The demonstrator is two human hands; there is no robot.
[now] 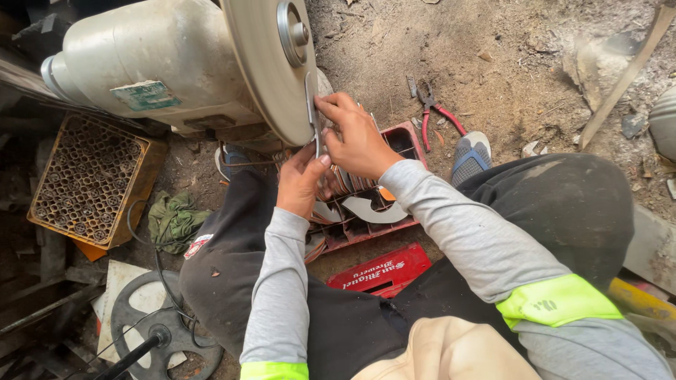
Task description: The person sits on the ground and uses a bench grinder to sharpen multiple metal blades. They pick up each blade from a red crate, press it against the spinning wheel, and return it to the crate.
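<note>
So the person is sitting low on the dirt, holding a thin, flat, curved grey metal blank (312, 112) edge-on against the face of a big pale grinding disc (266, 67) on a cream-coloured motor housing (148, 60). The right hand (359, 137) is pinching the upper part of the piece, fingers curled closed around it right by the wheel. The left hand (301, 179) is gripping the lower end from below, thumb pressed up, also closed tight on it.

Going by looks, that blank is stiff steel, light enough for fingertips, but thin, with edges probably sharp and likely getting hot. Holding it at both ends away from the contact spot seems the sane way, since bare fingers are sitting very near the disc.

Between the knees, a red plastic crate (405, 137) is holding more cut crescent-shaped blanks (373, 210). Red-handled pliers (436, 112) are lying on the ground beyond, and a yellow honeycomb crate (88, 179) is sitting off to the left.
</note>
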